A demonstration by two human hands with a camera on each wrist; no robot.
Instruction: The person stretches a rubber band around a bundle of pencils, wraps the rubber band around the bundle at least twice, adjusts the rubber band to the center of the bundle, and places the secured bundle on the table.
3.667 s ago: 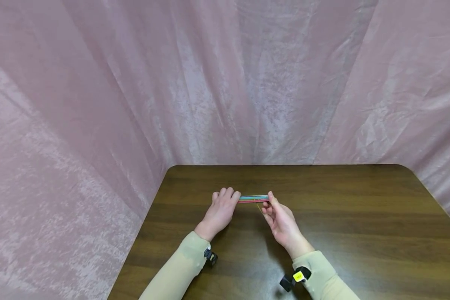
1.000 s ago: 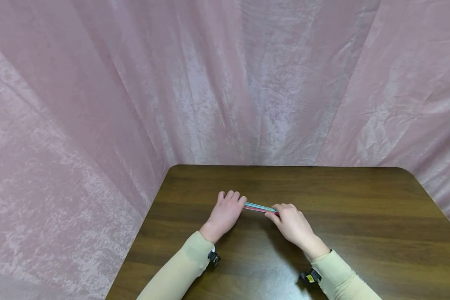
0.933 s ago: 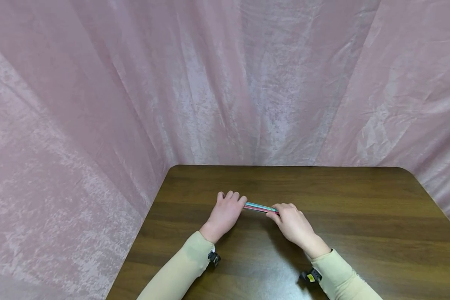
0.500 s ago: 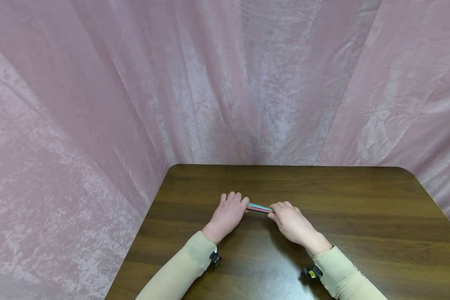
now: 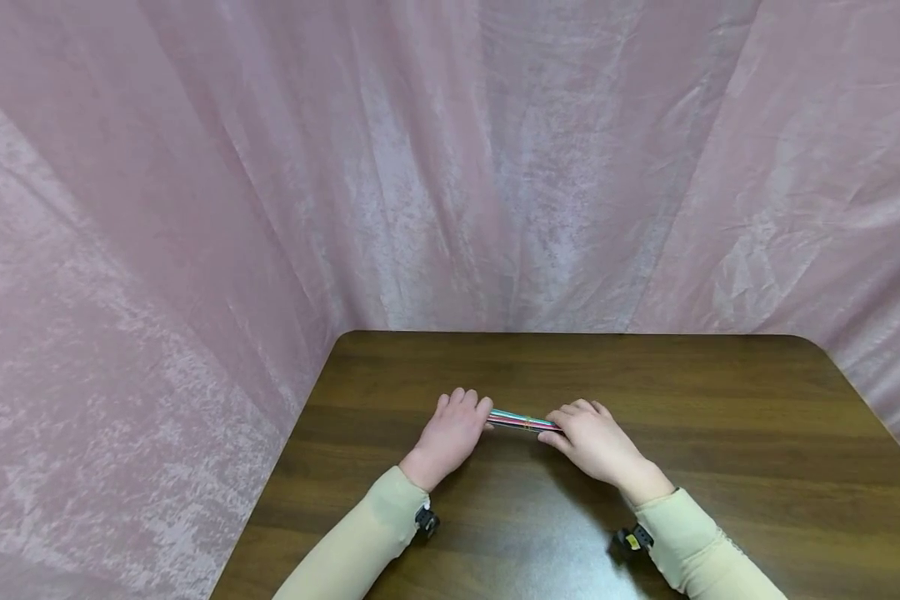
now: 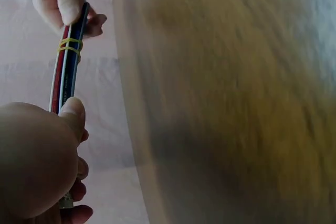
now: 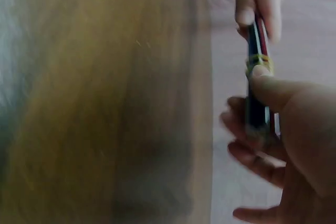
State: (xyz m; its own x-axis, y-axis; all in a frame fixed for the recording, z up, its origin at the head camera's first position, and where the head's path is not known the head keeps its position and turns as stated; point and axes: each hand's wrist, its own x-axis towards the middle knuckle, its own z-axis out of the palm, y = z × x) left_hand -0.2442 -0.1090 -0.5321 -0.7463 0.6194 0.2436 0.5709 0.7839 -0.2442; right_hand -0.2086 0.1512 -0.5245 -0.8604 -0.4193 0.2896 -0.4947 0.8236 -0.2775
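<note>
Several pencils [image 5: 510, 419] in blue, red, white and dark colours lie together in one bundle, held above the table between both hands. My left hand [image 5: 450, 432] grips the bundle's left end, its thumb along the pencils in the left wrist view. At the other end my right hand [image 5: 596, 440] pinches the pencils between thumb and fingers. A yellow rubber band [image 6: 70, 44] loops round the bundle in more than one turn, close to the right hand. In the right wrist view the right thumb is right at the rubber band [image 7: 258, 61].
The brown wooden table [image 5: 720, 433] reaches out on all sides below the hands. Behind it and to the left hangs a pink curtain [image 5: 420, 167]. Small black cameras [image 5: 427, 521] are strapped at the cuffs.
Earlier, the right hand held a stretched strand of the rubber band below the pencils; now the band sits round them. Lately the right hand has shifted right along the bundle, uncovering the band.
</note>
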